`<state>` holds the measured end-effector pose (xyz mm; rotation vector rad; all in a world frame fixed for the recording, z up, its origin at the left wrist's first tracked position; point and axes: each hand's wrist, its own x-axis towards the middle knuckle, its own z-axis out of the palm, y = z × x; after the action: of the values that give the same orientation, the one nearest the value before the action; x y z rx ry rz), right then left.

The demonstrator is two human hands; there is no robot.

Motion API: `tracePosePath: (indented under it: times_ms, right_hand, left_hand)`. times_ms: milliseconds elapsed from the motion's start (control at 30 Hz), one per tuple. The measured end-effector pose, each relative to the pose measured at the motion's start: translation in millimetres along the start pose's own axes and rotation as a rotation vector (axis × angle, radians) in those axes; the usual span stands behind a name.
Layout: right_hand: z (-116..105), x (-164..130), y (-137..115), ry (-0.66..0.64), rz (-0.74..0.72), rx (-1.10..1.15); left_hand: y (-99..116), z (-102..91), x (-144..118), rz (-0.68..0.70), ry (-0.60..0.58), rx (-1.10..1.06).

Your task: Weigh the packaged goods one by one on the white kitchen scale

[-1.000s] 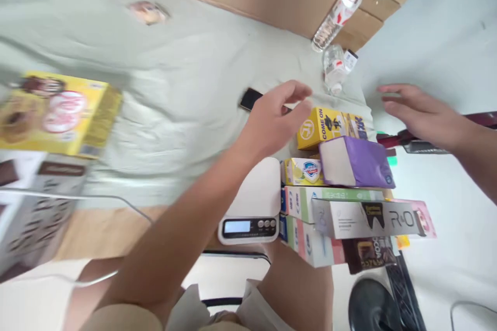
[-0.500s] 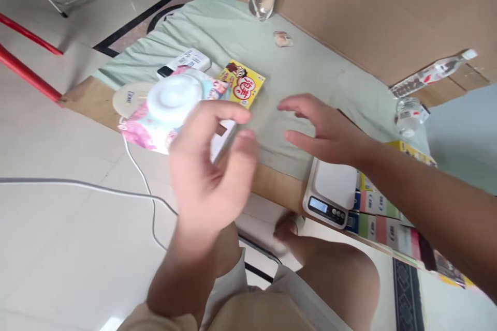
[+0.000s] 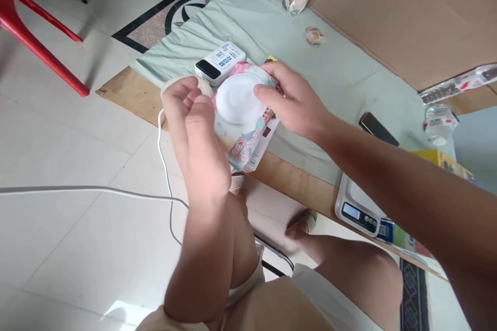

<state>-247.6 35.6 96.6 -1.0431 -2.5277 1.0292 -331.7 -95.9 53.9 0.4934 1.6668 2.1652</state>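
Both hands had closed in on the pink wipes pack (image 3: pixel 243 124) since half a second earlier — then only your left hand (image 3: pixel 194 134) was near it. Your right hand (image 3: pixel 295 101) had crossed over from mid-table and pinched the pack's far edge beside the white round lid (image 3: pixel 236 98). Left fingers curled loosely at the near edge; grip there I couldn't tell. Pack sat lifted over the table edge (image 3: pixel 128 95), in front of the white remote (image 3: pixel 220 62) — so pickup looked under way.

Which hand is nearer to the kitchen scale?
Right. The right hand grips the wet-wipes pack, up-left of the kitchen scale; the left hand is farther left.
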Motion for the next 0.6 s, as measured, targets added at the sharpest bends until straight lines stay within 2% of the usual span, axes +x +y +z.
tracePosePath:
  times_ms: [67,133,233,300,400,500,600]
  right_hand:
    - [-2,-18,-3,0.041,-0.037,-0.001]
    - [-5,-47,-5,0.091,-0.029,-0.011]
    - [-12,-108,1,0.249,0.072,-0.009]
    - [-17,-152,14,0.397,0.125,0.033]
    - [-30,-199,47,0.563,0.271,0.067]
    - [-60,-211,84,0.624,0.541,0.053]
    - [-100,-200,120,0.589,0.720,-0.034]
  left_hand:
    - [5,5.1,-4,0.140,0.103,-0.074]
    - [15,13.5,-16,0.258,0.119,-0.184]
    - [29,32.9,-42,0.270,0.075,-0.363]
    - [31,50.8,-61,0.218,-0.112,-0.376]
    - [18,86.0,-88,0.128,-0.421,-0.392]
    - [-7,123.0,-121,-0.066,-0.673,-0.358]
    - [-27,151.3,-158,-0.210,-0.852,-0.260]
